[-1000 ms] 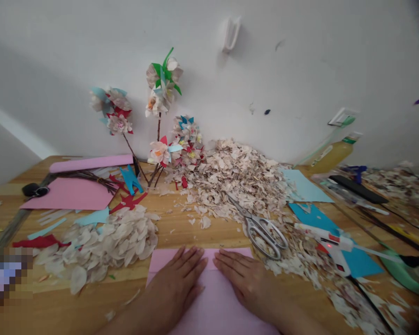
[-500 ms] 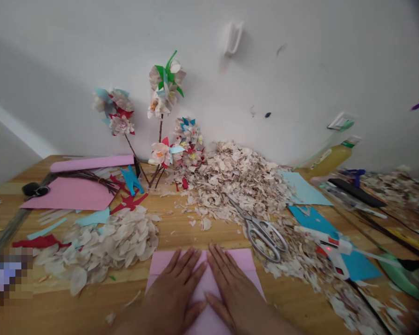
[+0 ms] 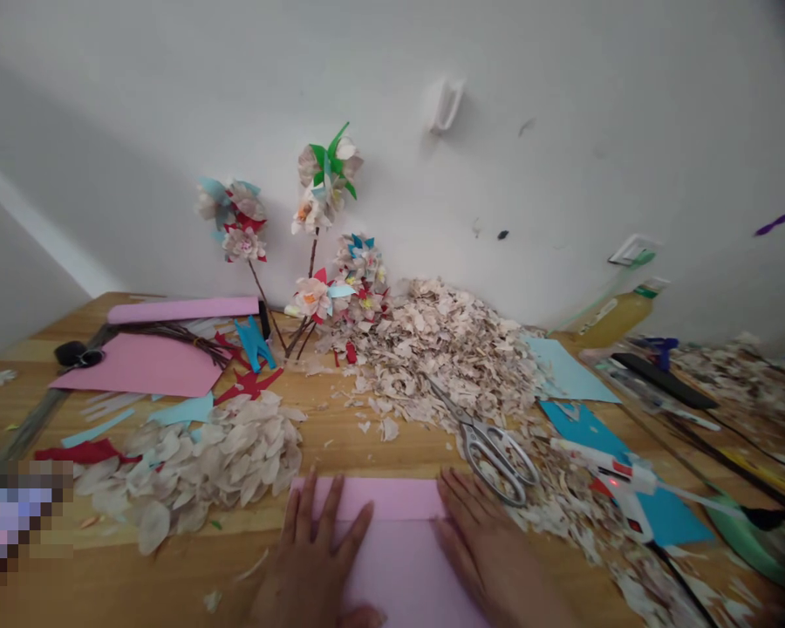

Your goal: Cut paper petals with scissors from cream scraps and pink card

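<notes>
A sheet of pink paper (image 3: pixel 399 558) lies in front of me with a strip folded over along its far edge. My left hand (image 3: pixel 320 549) presses on its left side, fingers spread. On the right side my right hand (image 3: pixel 474 545) lies flat, its fingers stretched towards the far corner of the fold. Just beyond my right hand are silver scissors (image 3: pixel 497 458), lying shut with their tips in a heap of dried pale petals (image 3: pixel 451 349). Left of the paper is a pile of larger whitish petals (image 3: pixel 235 453).
Flowers on twigs (image 3: pixel 314 296) stand against the wall. To the right lie a white glue gun (image 3: pixel 618 484) with a red light, blue paper (image 3: pixel 673 515) and a bottle of yellow liquid (image 3: pixel 618 316). Pink paper (image 3: pixel 144 362) and twigs (image 3: pixel 170 336) lie at the back left.
My hands have moved apart from the paper's middle, the left to the left edge and the right to the right edge. The view has tilted slightly up.
</notes>
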{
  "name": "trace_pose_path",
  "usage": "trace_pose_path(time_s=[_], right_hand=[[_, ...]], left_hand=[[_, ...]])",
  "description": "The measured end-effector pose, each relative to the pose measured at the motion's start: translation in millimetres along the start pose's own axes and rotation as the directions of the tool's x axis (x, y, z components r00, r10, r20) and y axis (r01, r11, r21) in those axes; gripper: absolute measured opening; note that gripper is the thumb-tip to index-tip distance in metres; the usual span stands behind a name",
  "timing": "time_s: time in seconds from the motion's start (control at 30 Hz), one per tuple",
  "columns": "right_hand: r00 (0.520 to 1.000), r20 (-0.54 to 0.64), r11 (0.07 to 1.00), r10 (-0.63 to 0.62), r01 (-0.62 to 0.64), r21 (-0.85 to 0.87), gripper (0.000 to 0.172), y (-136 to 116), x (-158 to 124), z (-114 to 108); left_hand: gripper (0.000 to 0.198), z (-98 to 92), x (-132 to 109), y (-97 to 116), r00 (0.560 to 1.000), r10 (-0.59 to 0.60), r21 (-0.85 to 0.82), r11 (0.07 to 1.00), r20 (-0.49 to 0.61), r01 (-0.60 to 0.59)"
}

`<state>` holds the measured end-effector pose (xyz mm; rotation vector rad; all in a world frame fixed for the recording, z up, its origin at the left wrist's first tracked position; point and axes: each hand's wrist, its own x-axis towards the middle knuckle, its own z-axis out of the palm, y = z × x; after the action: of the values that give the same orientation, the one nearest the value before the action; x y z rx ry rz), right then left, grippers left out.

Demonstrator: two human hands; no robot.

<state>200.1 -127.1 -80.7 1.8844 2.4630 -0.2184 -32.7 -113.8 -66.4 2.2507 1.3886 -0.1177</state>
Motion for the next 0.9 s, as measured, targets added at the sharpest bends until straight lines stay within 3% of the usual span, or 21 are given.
trace_pose_path(time_s=[0.13,0.3,0.43,0.5,0.57,0.67,0.7,0.77,0.83,0.87,0.9], right_hand=[[0.998,-0.058,0.99,0.031,-0.022,0.14,0.029,4.7,17.3,-21.5],[0.998,0.065,0.919,0.015,-0.039,0.391,0.015,17.2,37.4,-35.7],[0.992,0.128,0.863,0.019,-0.08,0.498,0.012,24.5,46.2,-37.0],[0.989,0.137,0.82,0.051,-0.12,0.56,0.013,27.1,46.8,-41.1],[0.988,0.119,0.759,0.096,-0.15,0.633,0.015,29.7,45.5,-49.7],[0.984,0.036,0.615,0.177,-0.139,0.776,0.022,33.5,43.1,-67.8],[0.977,-0.004,0.555,0.212,-0.117,0.823,0.024,33.8,43.0,-73.4],[0.945,-0.096,0.422,0.312,-0.048,0.905,0.03,31.0,44.2,-80.6],[0.884,-0.168,0.28,0.437,0.044,0.959,0.033,21.6,47.8,-81.1],[0.85,-0.182,0.205,0.494,0.089,0.975,0.034,14.3,50.3,-78.7],[0.83,-0.174,0.131,0.53,0.123,0.984,0.034,5.4,53.1,-75.0]], left_hand=[[0.075,1.1,-0.8,0.1,1.0,-0.006,0.014,1.0,0.009,0.006],[0.075,7.0,-0.4,-2.6,1.0,0.008,0.022,1.0,-0.025,-0.008],[0.077,17.9,1.9,-9.7,0.991,0.05,0.038,0.998,-0.122,-0.045],[0.078,18.4,2.7,-12.1,0.97,0.108,0.076,0.993,-0.22,-0.094],[0.074,11.9,2.2,-13.0,0.892,0.228,0.147,0.972,-0.389,-0.184],[0.064,-9.0,-1.8,-13.6,0.667,0.385,0.235,0.922,-0.638,-0.308],[0.062,-17.0,-3.2,-14.1,0.602,0.385,0.219,0.917,-0.699,-0.332],[0.06,-30.5,-4.0,-16.0,0.518,0.276,0.081,0.927,-0.81,-0.367],[0.053,-37.0,0.0,-17.7,0.49,0.053,-0.181,0.89,-0.87,-0.418],[0.049,-36.9,4.2,-17.9,0.515,-0.079,-0.349,0.821,-0.854,-0.452],[0.044,-34.8,9.6,-17.2,0.57,-0.206,-0.524,0.707,-0.795,-0.476]])
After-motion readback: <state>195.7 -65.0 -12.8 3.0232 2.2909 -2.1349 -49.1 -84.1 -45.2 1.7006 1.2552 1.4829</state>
